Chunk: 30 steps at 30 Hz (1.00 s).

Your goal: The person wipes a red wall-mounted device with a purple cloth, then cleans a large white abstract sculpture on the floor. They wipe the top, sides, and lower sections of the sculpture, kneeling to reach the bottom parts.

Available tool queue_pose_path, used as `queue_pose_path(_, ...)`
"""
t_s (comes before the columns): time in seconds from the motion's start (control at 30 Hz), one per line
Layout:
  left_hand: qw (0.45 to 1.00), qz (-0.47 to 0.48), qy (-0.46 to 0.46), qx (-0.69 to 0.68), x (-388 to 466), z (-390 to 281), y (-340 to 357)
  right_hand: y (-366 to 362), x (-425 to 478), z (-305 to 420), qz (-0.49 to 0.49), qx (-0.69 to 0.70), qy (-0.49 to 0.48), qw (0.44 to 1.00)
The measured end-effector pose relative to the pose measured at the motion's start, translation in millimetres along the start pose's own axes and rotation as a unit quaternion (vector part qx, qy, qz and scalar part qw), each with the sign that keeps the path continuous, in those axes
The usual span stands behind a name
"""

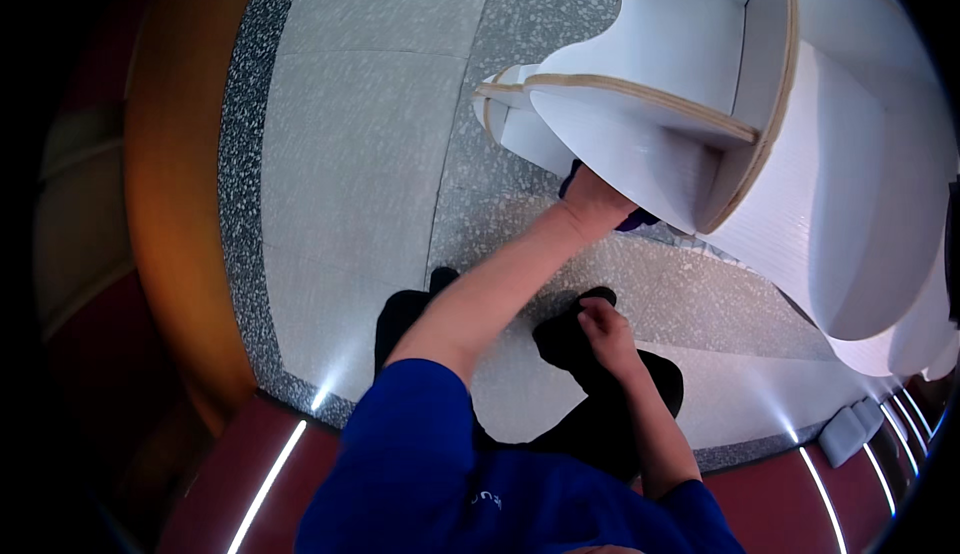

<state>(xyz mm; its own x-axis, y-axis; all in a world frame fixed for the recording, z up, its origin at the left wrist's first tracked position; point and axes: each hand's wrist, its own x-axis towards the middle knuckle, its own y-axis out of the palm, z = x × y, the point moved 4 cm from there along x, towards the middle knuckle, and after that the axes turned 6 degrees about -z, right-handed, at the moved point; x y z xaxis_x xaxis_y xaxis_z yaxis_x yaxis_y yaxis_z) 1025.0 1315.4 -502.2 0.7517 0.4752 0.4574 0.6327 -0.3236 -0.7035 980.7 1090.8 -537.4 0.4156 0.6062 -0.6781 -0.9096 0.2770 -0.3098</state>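
Note:
My left hand (598, 195) reaches beneath the lower panel of a white shelf unit (690, 25), with its fingers hidden by the panel. A dark purple cloth (637, 219) shows on both sides of that hand, which appears to grip it. The unit has wavy white panels with bare plywood-like edges, forming open compartments. Over my black-trousered leg, my right hand (611, 336) hangs loosely curled, with nothing visible in it. It is apart from the shelf.
Grey terrazzo tiles (360, 149) cover the floor around my dark shoes, edged by a darker speckled band (244, 141). A curved orange-brown surface (169, 201) stands at the left. Dark red surfaces with light strips (266, 486) lie behind me. Grey block-like objects (844, 434) sit at lower right.

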Motion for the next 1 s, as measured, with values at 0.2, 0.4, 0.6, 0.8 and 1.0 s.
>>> queue_pose_path(0.2, 0.979, 0.087, 0.159, 0.090, -18, 68, -28, 14, 39, 28, -0.035, -0.092, -0.111, 0.989)
queue_pose_path(0.4, 0.944, 0.159, 0.038, 0.285, -28, 91, -54, 9, 5, 94, -0.089, -0.111, -0.274, 0.951)
queue_pose_path(0.6, 0.897, 0.326, -0.138, 0.263, 2, 97, -50, 11, 15, 68, -0.081, -0.266, -0.194, 0.941)
queue_pose_path(0.8, 0.942, 0.283, -0.178, 0.018, -11, 133, -80, -3, 29, 78, -0.106, -0.191, -0.201, 0.955)
queue_pose_path(1.0, 0.890, -0.028, -0.405, -0.207, -99, 182, -128, 2, 36, 81, -0.066, -0.234, -0.209, 0.947)
